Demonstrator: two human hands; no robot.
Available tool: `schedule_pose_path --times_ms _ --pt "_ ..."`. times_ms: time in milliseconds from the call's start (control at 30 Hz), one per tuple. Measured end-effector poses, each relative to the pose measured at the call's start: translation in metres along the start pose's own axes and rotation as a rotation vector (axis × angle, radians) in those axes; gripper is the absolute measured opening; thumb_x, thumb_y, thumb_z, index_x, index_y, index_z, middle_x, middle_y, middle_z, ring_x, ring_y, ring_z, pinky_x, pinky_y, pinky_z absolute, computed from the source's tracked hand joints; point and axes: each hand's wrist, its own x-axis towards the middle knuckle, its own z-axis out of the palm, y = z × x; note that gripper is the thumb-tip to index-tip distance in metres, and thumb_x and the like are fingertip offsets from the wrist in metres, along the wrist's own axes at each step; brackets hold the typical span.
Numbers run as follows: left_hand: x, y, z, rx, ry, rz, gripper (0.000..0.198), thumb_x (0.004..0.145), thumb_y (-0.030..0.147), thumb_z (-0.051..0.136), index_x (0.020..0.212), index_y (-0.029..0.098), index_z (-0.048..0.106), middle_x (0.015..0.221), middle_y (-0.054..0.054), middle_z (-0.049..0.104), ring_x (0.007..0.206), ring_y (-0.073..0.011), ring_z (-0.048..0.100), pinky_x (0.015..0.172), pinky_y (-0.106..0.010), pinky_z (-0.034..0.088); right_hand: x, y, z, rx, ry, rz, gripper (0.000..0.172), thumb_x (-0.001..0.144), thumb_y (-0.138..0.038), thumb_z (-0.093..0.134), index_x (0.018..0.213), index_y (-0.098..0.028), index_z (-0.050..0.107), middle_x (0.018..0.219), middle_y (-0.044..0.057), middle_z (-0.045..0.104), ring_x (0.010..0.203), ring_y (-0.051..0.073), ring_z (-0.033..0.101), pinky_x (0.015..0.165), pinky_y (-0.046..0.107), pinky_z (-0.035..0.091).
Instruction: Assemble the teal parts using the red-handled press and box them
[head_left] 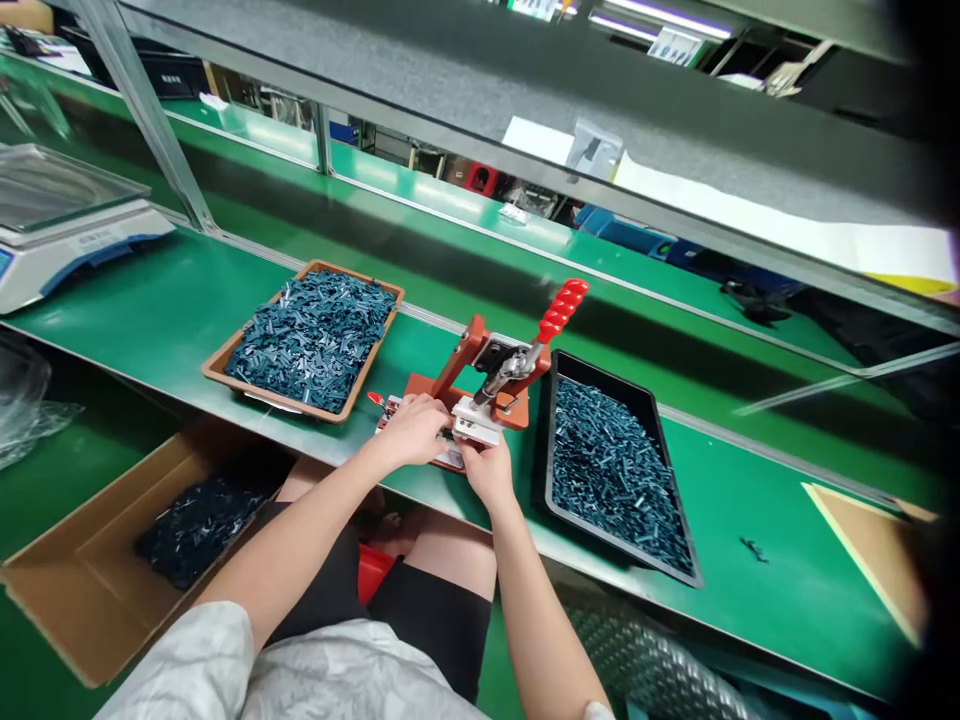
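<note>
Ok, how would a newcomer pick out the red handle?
On the green workbench, between a brown tray and a black tray, stands a press with an orange frame. The red handle slants up from its top. It is ribbed and larger than the small red tip near the left hand.

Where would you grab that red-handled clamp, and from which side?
Probably around the ribbed red grip of the toggle clamp, coming from the right: it juts up and leans that way, nothing covers it, and its ridges should help against slipping.
</note>
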Motion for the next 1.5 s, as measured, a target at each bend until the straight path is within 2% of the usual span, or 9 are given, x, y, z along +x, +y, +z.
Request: schedule_pose_path --times_ms 333,600,733,833,900,1000,1100,1300,1500 --pt "0.000 0.002 0.000 0.000 0.005 -0.015 0.017 0.083 0.028 0.075 0.098 0.019 0.076 0.117 -0.009 0.070 0.118 -0.0322 0.058 0.107 -0.050 0.040 0.002 0.004 -0.006 -0.042 -0.074 0.026 0.034 0.081 -0.044 0.068 0.104 -0.020 0.076 0.109 0.011 0.077 0.102 0.032 0.071 0.096 0.047 0.056" --pt "-0.009 0.002 0.001 -0.020 0.073 0.040 0.018 0.084 0.024 0.071 0.101 0.019 0.077 0.119 -0.011 0.071 0.118 -0.0325 0.060 0.107 -0.053 0.043 0.007 0.005 -0.016 -0.096 -0.147 -0.139 0.023 0.087 -0.037 0.064 0.098 -0.022 0.076 0.105 0.008 0.077 0.100 0.029 0.071 0.094 0.045 0.056" --pt "-0.030 -0.020 -0.013 -0.067 0.370 0.079 0.025 0.090 0.023 0.064 0.113 0.021 0.074 0.128 -0.011 0.068 0.125 -0.0302 0.058 0.114 -0.052 0.042 0.006 0.005 -0.013 -0.069 -0.158 -0.139 0.019 0.087 -0.033 0.063 0.096 -0.022 0.076 0.101 0.008 0.077 0.095 0.028 0.071 0.090 0.043 0.057" --pt "-0.033 -0.047 -0.029 -0.231 0.650 -0.097 0.025 0.091 0.029 0.063 0.112 0.020 0.072 0.125 -0.012 0.069 0.123 -0.0295 0.061 0.115 -0.052 0.043 0.006 0.000 -0.012 -0.037 -0.164 -0.157 0.017 0.085 -0.029 0.064 0.094 -0.022 0.076 0.100 0.007 0.077 0.095 0.027 0.071 0.090 0.041 0.057" --pt "-0.026 -0.061 -0.036 -0.491 0.721 -0.225 0.028 0.091 0.035 0.064 0.113 0.019 0.069 0.122 -0.013 0.070 0.119 -0.0280 0.065 0.113 -0.050 0.047 0.007 -0.004 -0.012 -0.027 -0.152 -0.159 0.015 0.085 -0.027 0.064 0.092 -0.022 0.076 0.097 0.007 0.077 0.093 0.026 0.071 0.089 0.040 0.057" --pt "-0.011 -0.064 -0.038 -0.964 0.700 -0.344 0.034 0.092 0.046 0.063 0.114 0.020 0.063 0.123 -0.014 0.071 0.119 -0.0269 0.068 0.112 -0.050 0.049 0.008 -0.011 -0.014 0.007 -0.155 -0.178 0.016 0.086 -0.025 0.063 0.093 -0.022 0.077 0.098 0.007 0.076 0.094 0.026 0.072 0.089 0.038 0.058" --pt "0.003 -0.044 -0.029 -1.197 0.716 -0.316 0.038 0.097 0.056 0.054 0.119 0.025 0.060 0.137 -0.011 0.067 0.131 -0.0264 0.062 0.117 -0.050 0.044 0.009 -0.015 -0.014 0.040 -0.147 -0.212 0.017 0.087 -0.023 0.062 0.094 -0.022 0.077 0.100 0.007 0.077 0.097 0.026 0.071 0.091 0.038 0.057" --pt "0.013 -0.004 0.015 -0.955 0.616 -0.040 0.064 0.097 0.069 0.047 0.147 0.029 0.047 0.161 -0.008 0.045 0.152 -0.0266 0.040 0.129 -0.045 0.028 0.008 -0.012 -0.014 0.044 -0.144 -0.215 0.015 0.086 -0.025 0.061 0.089 -0.022 0.075 0.096 0.007 0.076 0.093 0.025 0.070 0.089 0.038 0.056" --pt "0.008 -0.034 0.020 -0.951 0.495 -0.122 0.061 0.103 0.064 0.035 0.149 0.024 0.044 0.161 -0.011 0.045 0.151 -0.0234 0.041 0.129 -0.045 0.029 0.008 -0.003 -0.019 -0.007 -0.106 -0.039 0.020 0.081 -0.027 0.060 0.095 -0.020 0.072 0.099 0.008 0.074 0.091 0.026 0.069 0.084 0.038 0.056"
